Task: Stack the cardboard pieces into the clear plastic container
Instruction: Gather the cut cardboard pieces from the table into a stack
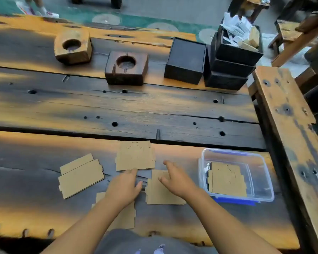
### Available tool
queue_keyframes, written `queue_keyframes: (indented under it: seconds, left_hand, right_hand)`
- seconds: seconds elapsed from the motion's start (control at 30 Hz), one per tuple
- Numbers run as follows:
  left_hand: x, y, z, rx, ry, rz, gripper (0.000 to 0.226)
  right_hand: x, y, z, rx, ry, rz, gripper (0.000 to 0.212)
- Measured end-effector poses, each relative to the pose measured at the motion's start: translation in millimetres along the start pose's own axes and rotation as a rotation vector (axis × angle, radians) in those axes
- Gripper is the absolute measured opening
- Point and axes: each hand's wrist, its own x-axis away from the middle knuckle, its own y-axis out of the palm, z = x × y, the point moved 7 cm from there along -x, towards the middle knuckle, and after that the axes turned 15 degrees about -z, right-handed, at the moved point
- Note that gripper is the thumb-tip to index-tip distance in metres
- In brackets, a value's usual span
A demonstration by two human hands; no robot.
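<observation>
A clear plastic container (264,173) with a blue lid beneath it stands at the near right, and a cardboard piece (228,180) lies flat inside it. Several more cardboard pieces lie on the table: a stack (135,155) just beyond my hands, a pair (80,176) at the left, one (162,193) under my right hand, and one (123,217) partly hidden under my left forearm. My left hand (125,186) hovers with fingers apart near the far stack. My right hand (174,177) rests with spread fingers on the piece below it.
Two wooden blocks with round holes (73,46) (126,67) sit on the far side of the dark plank table (154,110). Black boxes (185,61) and a stacked black bin of paper scraps (235,50) stand at the back right. A wooden bench (290,125) runs along the right edge.
</observation>
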Motion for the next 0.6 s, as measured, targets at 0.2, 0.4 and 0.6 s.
queue_keyframes:
  seconds: [0.2, 0.4, 0.6]
  left_hand:
    - [-11.4, 0.3, -35.5, 0.398, -0.176, -0.013, 0.017]
    - [-31.8, -11.5, -63.3, 0.528, -0.221, 0.044, 0.04]
    - [-54.0, -9.2, -83.0, 0.676, -0.269, -0.009, 0.056]
  right_hand:
    - [-19.7, 0.7, 2.2, -0.151, 0.04, -0.08, 0.05]
    - [-45.6, -7.3, 1.7, -0.708, 0.141, -0.139, 0.011]
    - [-67.3, -21.6, 9.6, -0.728, 0.24, -0.048, 0.006]
